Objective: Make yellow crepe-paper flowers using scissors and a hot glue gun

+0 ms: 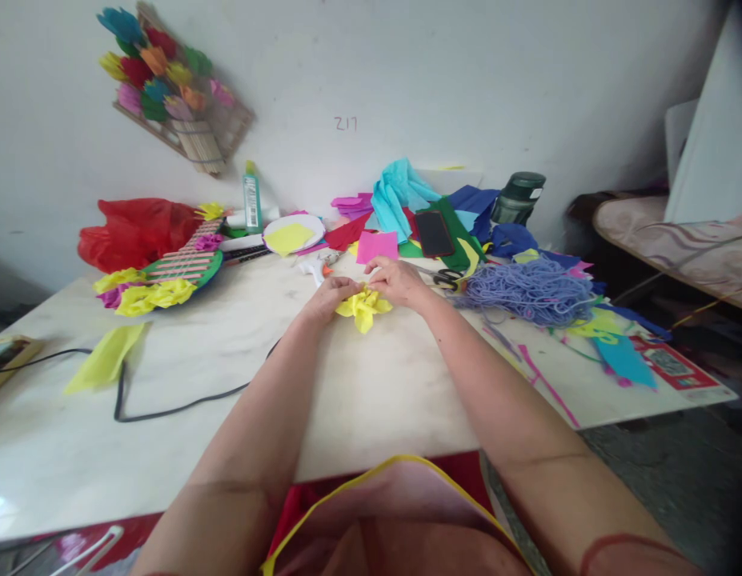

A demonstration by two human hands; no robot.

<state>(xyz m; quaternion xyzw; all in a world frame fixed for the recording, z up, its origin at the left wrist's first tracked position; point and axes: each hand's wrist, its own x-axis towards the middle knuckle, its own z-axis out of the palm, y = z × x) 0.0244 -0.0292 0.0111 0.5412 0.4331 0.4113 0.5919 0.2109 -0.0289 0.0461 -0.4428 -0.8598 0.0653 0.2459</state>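
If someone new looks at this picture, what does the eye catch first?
At the table's middle, the left hand and right hand pinch a crumpled yellow paper flower. To its right lies a heap of lilac yarn. On the wall, upper left, hangs a board of bright paper flowers.

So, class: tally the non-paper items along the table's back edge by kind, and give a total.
Glue bottle: 1
Phone: 1
Dark lidded jar: 1
Scissors: 1
White plate: 1
Purple yarn bundle: 1
Total: 6
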